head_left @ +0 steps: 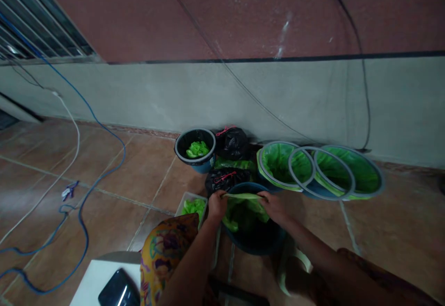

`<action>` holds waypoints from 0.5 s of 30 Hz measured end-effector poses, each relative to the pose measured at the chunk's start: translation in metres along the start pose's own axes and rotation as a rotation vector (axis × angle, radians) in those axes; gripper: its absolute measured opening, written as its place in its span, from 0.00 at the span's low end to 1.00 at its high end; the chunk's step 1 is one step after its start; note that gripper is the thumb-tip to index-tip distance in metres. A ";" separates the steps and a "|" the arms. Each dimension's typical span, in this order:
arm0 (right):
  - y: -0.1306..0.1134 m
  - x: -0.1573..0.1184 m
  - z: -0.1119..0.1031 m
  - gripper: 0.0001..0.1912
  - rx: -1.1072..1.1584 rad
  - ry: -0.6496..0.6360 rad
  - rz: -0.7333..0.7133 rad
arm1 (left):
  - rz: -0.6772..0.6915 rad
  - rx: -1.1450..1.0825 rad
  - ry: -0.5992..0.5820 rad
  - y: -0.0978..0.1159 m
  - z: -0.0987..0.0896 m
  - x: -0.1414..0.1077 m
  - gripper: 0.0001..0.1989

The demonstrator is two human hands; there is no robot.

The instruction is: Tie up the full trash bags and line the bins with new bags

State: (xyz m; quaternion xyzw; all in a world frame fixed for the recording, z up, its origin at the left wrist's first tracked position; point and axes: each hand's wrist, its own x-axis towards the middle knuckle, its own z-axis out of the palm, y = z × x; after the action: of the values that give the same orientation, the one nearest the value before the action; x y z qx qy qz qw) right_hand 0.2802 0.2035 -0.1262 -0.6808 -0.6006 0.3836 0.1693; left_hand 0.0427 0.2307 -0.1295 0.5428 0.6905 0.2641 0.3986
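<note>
Both my hands grip the edge of a green plastic bag [245, 211] at a dark blue bin [259, 245] in front of me. My left hand [217, 206] is closed on the bag's left edge, near the bin's rim. On the other side, my right hand [273, 207] pinches the same edge, which is drawn taut between them. Most of the bag hangs down inside the bin. Left of my left hand sits a clear plastic tub [181, 206] with green folded bags [194, 207] in it.
Two bins lined with green bags [278, 157] [371, 176] stand by the wall, with a loose grey ring [294, 171] across them. A smaller bucket [203, 164] holds green bags. Black bags [232, 143] lie beside it. A blue cable [83, 222] crosses the tiles.
</note>
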 end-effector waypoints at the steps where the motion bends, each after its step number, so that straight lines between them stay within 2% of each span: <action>1: 0.004 0.002 -0.010 0.15 0.069 -0.030 0.006 | -0.015 -0.002 -0.007 0.000 0.000 0.001 0.11; 3: 0.012 0.006 -0.028 0.19 0.125 -0.083 0.038 | -0.061 0.000 -0.041 -0.001 0.000 0.003 0.12; 7: 0.024 0.014 -0.048 0.20 0.019 -0.109 0.012 | -0.174 -0.071 -0.158 -0.003 0.001 0.009 0.09; 11: 0.027 0.022 -0.044 0.18 0.113 -0.138 -0.032 | -0.230 -0.222 -0.223 -0.005 0.002 0.018 0.06; 15: 0.028 0.032 -0.033 0.18 0.004 0.004 0.063 | -0.240 -0.172 -0.192 -0.004 0.004 0.031 0.12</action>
State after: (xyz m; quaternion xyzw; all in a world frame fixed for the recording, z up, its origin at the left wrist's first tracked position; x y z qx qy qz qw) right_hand 0.3226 0.2354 -0.1347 -0.6998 -0.5778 0.3884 0.1600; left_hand 0.0410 0.2589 -0.1429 0.4429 0.6840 0.2197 0.5364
